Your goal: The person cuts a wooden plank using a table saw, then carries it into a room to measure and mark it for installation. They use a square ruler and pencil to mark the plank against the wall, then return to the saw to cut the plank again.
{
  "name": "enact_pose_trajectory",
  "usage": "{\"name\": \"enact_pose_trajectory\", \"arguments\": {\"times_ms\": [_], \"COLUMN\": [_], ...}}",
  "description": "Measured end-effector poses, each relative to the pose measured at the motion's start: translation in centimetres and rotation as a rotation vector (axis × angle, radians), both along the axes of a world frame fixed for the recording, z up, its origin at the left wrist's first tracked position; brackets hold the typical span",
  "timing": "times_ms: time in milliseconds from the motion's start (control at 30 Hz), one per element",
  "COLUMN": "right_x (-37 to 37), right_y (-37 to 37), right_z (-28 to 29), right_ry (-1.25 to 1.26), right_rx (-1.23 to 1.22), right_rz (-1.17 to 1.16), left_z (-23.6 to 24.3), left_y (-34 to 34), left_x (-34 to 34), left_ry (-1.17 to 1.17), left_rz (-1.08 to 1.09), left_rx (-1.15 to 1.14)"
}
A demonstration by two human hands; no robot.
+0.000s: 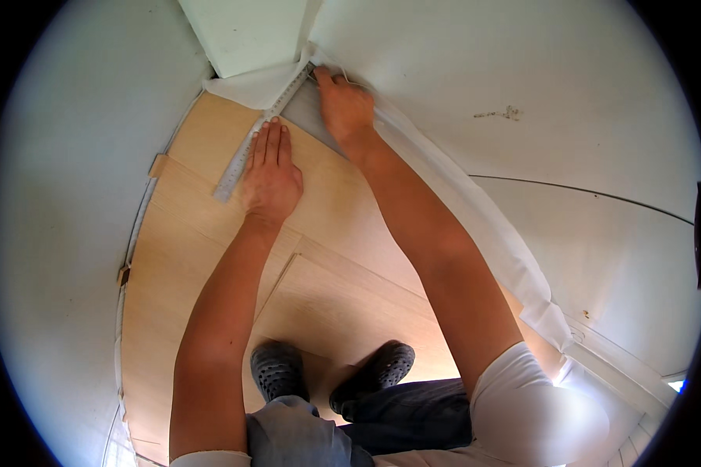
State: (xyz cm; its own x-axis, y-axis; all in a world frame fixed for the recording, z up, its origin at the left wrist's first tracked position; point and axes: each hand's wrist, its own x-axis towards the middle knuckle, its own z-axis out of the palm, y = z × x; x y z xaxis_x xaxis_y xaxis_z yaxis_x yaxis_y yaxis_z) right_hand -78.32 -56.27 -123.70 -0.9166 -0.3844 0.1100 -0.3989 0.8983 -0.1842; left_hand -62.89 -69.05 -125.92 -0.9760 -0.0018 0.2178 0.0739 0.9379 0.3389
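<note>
My two hands are apart, both up near the corner where the floor narrows; my left hand (274, 175) lies palm down on the pale wood-look boards (202, 233), its fingers straight and close together, their tips at the edge of a metal ruler (237, 165); it is flat and unclenched, gripping nothing. The ruler lies aslant across the boards, its near end to the left of my left hand, its far end up in the corner beside my right hand (346, 107); that hand has its fingers bent, the tips by the ruler's far end; whether they are clamped on it or only touch it, I cannot tell.

Beneath the ruler's far half, between the board edge and the right wall (568, 117), shows a strip of grey floor (307, 110); a white sheet (459, 202) runs along the foot of that wall, with another white piece (249, 87) below the pale post (245, 35); two small wooden blocks (158, 165) sit along the left wall (62, 218); my dark shoes (277, 369) stand on the boards, well apart from the ruler.
</note>
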Motion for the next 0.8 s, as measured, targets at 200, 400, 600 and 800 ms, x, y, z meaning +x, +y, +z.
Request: {"name": "enact_pose_trajectory", "arguments": {"times_ms": [200, 400, 600, 800], "right_x": [-1.6, -3.3, -3.5, -0.2], "right_y": [-0.9, -2.3, -1.9, -2.6], "right_z": [1.0, 1.4, 0.6, 4.1], "right_ry": [-0.120, -0.097, -0.138, -0.526], "right_rx": [-0.028, -0.130, -0.288, -0.584], "right_rz": [0.061, 0.013, 0.000, 0.058], "left_z": [-0.2, 0.0, 0.1, 0.1], "left_y": [0.1, 0.4, 0.5, 0.0], "left_x": [0.1, -0.3, -0.3, 0.2], "left_ry": [-0.033, 0.004, 0.014, 0.032], "left_rz": [0.021, -0.013, -0.006, 0.009], "left_rx": [-0.050, -0.047, -0.063, -0.004]}}
